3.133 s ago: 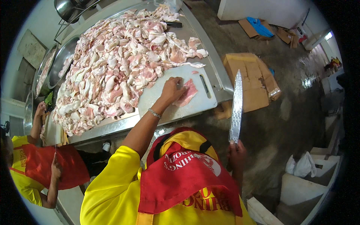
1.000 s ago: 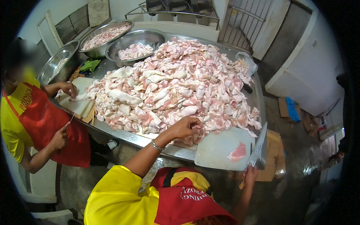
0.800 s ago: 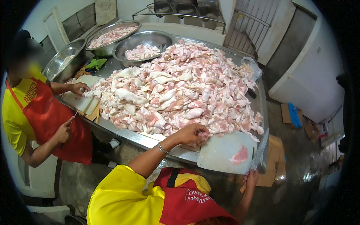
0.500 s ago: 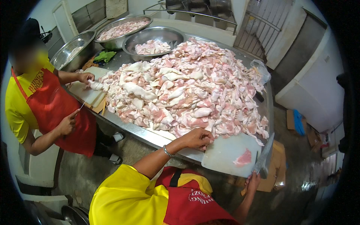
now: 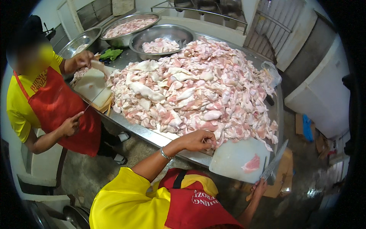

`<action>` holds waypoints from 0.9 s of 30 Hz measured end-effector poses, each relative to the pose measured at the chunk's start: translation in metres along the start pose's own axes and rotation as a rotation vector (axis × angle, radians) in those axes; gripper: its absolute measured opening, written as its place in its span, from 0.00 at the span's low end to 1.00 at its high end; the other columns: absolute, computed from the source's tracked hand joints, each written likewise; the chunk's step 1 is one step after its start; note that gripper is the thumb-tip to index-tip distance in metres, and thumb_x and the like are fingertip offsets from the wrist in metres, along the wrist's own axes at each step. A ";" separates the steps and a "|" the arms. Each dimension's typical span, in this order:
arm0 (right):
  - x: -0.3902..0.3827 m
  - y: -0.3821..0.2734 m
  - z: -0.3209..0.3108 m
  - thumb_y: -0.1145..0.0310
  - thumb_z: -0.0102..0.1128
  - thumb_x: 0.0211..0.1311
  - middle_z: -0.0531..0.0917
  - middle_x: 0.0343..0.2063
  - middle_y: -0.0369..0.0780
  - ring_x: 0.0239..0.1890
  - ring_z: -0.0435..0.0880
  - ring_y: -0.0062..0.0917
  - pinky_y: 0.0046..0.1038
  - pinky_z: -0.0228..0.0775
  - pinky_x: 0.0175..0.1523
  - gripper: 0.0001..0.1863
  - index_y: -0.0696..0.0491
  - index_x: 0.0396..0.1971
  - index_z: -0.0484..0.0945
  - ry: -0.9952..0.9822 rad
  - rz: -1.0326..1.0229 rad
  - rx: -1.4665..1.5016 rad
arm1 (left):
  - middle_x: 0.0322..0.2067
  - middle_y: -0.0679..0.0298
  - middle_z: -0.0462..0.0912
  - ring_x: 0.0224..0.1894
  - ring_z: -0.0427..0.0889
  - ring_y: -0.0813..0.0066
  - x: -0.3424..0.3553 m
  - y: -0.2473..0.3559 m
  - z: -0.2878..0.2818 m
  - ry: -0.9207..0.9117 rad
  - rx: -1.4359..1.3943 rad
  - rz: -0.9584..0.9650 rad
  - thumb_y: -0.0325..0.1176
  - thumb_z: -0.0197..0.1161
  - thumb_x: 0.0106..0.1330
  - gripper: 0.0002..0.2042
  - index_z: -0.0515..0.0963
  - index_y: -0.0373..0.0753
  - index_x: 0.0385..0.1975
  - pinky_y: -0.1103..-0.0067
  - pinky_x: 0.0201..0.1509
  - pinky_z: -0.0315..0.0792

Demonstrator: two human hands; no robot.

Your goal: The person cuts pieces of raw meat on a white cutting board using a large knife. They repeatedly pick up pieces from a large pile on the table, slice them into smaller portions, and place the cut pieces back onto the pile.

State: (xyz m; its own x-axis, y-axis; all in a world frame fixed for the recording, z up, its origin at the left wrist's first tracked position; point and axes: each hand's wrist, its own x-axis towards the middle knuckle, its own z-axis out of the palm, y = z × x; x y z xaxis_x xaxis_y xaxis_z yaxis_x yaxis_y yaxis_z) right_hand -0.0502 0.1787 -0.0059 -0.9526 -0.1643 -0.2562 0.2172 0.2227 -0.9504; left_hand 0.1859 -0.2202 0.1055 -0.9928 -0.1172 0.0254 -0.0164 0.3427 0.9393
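1. Head view, work area. A broad heap of raw meat [image 5: 190, 91] covers most of the metal surface [image 5: 139, 131]. A pale cutting board [image 5: 228, 162] lies at its near right corner; I cannot tell whether the board overhangs the edge.
2. Head view, meat in hand's reach. One flat pink slice [image 5: 251, 164] lies on the right part of the board, apart from the heap, with neither hand on it.
3. Head view, left hand [image 5: 199, 140]. At the near edge of the heap, just left of the board. Fingers curled and narrow; cannot tell whether they pinch a scrap.
4. Head view, right hand [image 5: 260, 187]. Fingers wrapped round the handle of a long knife [image 5: 275, 160]; blade points far and right, along the board's right edge. Contact with the board: cannot tell.
5. Head view, neighbour. To the left, a co-worker holds a thinner knife [image 5: 94, 99] in one hand and lifts a strip of meat with the other.
6. Handling notes (judgement). Blade is best kept out to the right while the left fingers work by the heap. Raw meat is probably slippery: press it flat, fingertips tucked back, before any stroke. Confirm that the board sits firm, since it lies so near the corner. Long, drawn strokes should drag the slice less than pushing down.
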 end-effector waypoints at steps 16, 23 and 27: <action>0.008 0.013 0.000 0.58 0.51 0.70 0.68 0.15 0.31 0.10 0.63 0.15 0.22 0.54 0.13 0.11 0.50 0.32 0.69 0.073 0.072 0.022 | 0.47 0.53 0.83 0.43 0.82 0.64 0.090 -0.003 -0.161 1.107 0.181 -0.085 0.34 0.57 0.65 0.17 0.77 0.34 0.52 0.73 0.49 0.74; 0.007 0.013 -0.003 0.58 0.54 0.70 0.70 0.14 0.29 0.12 0.67 0.15 0.22 0.59 0.17 0.13 0.51 0.30 0.75 -0.016 -0.041 -0.029 | 0.46 0.49 0.82 0.46 0.82 0.51 0.064 0.161 0.083 -0.528 0.554 0.297 0.35 0.62 0.63 0.22 0.74 0.36 0.57 0.65 0.51 0.75; -0.004 0.003 -0.002 0.58 0.57 0.69 0.72 0.17 0.32 0.12 0.66 0.15 0.21 0.58 0.18 0.11 0.51 0.35 0.72 -0.059 0.028 0.035 | 0.42 0.43 0.81 0.43 0.82 0.48 0.019 0.231 0.130 -0.682 0.053 0.718 0.37 0.63 0.61 0.20 0.76 0.33 0.50 0.63 0.46 0.76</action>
State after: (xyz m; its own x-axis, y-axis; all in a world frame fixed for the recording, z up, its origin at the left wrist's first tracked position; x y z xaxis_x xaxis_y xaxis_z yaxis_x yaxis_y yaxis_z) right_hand -0.0463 0.1823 -0.0077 -0.9320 -0.2153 -0.2915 0.2517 0.1941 -0.9481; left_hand 0.1476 -0.0221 0.2788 -0.6246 0.6908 0.3643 0.6271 0.1658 0.7611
